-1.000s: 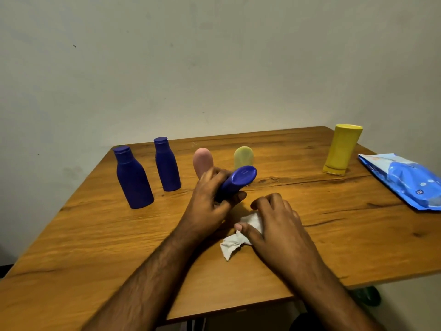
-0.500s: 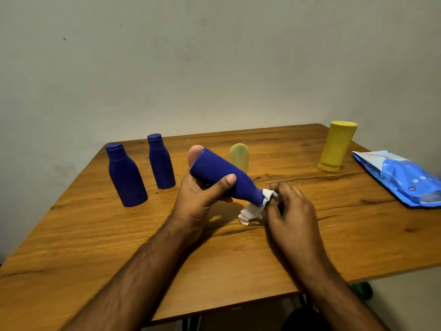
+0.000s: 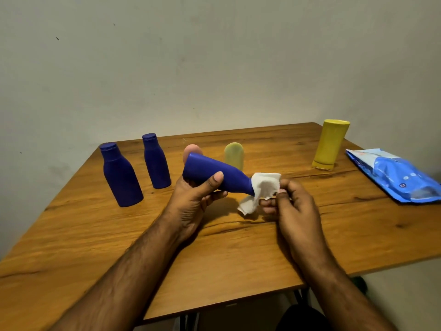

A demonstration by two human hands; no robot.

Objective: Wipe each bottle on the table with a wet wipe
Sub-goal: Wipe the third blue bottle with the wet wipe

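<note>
My left hand (image 3: 195,199) grips a dark blue bottle (image 3: 214,174) held on its side above the table, cap end pointing right. My right hand (image 3: 288,204) pinches a white wet wipe (image 3: 261,189) wrapped over that cap end, so the cap is hidden. Two more dark blue bottles (image 3: 120,174) (image 3: 156,161) stand upright at the left. A small pink bottle (image 3: 191,150) is partly hidden behind the held one. A pale yellow bottle (image 3: 234,155) stands mid-table, and a tall yellow bottle (image 3: 330,143) stands at the back right.
A blue wet-wipe pack (image 3: 396,175) lies at the table's right edge. The wooden table (image 3: 214,254) stands against a plain wall. A dark object shows on the floor below the front edge.
The left hand lifted the blue bottle off the table and turned its cap end to the right. The right hand picked up the wipe and brought it onto the cap end.
</note>
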